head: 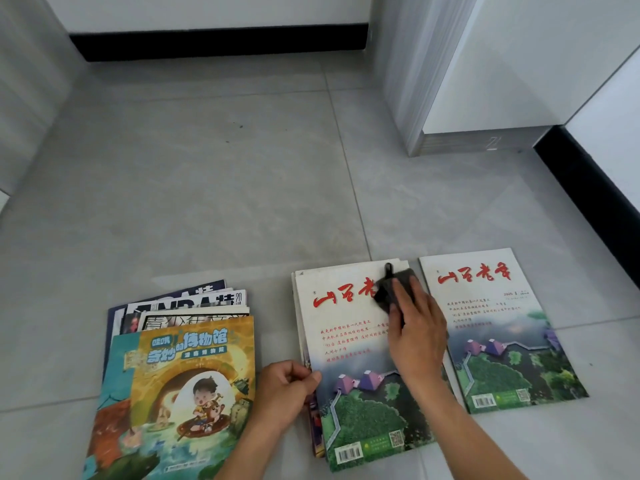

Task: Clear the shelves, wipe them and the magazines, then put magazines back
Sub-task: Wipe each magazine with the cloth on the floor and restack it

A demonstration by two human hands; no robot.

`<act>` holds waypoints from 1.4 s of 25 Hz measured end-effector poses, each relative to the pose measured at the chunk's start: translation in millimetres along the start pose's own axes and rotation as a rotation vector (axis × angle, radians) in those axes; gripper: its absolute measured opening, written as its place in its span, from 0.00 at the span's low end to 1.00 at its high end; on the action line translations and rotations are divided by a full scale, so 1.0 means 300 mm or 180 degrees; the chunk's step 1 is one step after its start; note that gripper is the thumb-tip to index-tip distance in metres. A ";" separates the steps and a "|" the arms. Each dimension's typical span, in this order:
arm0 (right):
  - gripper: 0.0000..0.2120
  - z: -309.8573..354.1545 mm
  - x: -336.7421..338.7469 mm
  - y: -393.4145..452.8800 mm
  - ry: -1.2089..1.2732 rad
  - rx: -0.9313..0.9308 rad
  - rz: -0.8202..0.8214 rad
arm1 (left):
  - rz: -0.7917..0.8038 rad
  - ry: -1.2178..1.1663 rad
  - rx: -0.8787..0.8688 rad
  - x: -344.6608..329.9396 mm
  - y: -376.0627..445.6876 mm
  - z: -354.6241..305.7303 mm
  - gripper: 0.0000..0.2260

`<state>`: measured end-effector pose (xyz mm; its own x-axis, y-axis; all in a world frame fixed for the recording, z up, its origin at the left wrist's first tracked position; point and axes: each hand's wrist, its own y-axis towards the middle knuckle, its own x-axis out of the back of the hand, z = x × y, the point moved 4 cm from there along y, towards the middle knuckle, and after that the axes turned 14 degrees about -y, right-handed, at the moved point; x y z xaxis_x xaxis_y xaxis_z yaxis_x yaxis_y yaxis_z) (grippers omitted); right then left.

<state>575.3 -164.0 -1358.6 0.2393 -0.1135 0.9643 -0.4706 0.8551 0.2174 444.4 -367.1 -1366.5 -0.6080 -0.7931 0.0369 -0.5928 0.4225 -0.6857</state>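
Item: magazines, laid out on the floor (242, 188) for wiping, in three lots. We pressed a dark cloth (393, 289) flat under the right hand (414, 336) at the top right corner of the middle stack's cover (349, 344). Our left hand (285, 393) pinched that cover's left edge, presumably to keep it from sliding. One matching single copy (502, 327) lay just right. Left pile (183, 375): at least four visible covers. Middle stack: several, count uncertain.

Dark grey cloth (394, 289) at two o'clock on white cover with red calligraphy (349, 327); matching white-and-green magazine (498, 327) at three; yellow-and-teal cartoon cover (194, 368) at eight; pale grey floor tiles (225, 174).
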 end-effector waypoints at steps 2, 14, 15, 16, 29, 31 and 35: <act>0.27 0.075 0.006 -0.047 -0.0050 -0.0186 -0.0014 | 0.0047 -0.0042 0.0101 0.001 0.004 -0.001 0.06; 0.23 0.090 0.041 -0.165 -0.0111 0.0239 0.0014 | -0.0006 0.0000 -0.0019 0.005 0.001 0.007 0.05; 0.24 0.164 0.038 -0.225 -0.0082 0.0761 0.0086 | -0.0020 -0.0018 -0.0022 0.010 0.003 0.005 0.04; 0.25 0.207 0.041 -0.287 -0.0060 0.1340 0.0127 | -0.0011 -0.0017 -0.0011 0.010 0.008 0.004 0.03; 0.25 0.129 0.101 -0.555 0.0235 0.2206 0.0140 | -0.0032 -0.0142 0.0035 -0.002 -0.011 -0.001 0.05; 0.23 0.014 0.118 -0.494 0.0038 0.2283 0.0137 | 0.0014 -0.0058 0.0030 0.002 -0.005 0.001 0.05; 0.23 -0.070 0.138 -0.416 -0.0054 0.0646 0.0145 | 0.0033 -0.0002 0.0078 0.016 0.005 0.009 0.05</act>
<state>661.8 -264.8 -1348.9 0.2002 -0.0870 0.9759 -0.6424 0.7404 0.1978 442.0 -371.4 -1369.2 -0.6138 -0.7889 0.0292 -0.5733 0.4199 -0.7036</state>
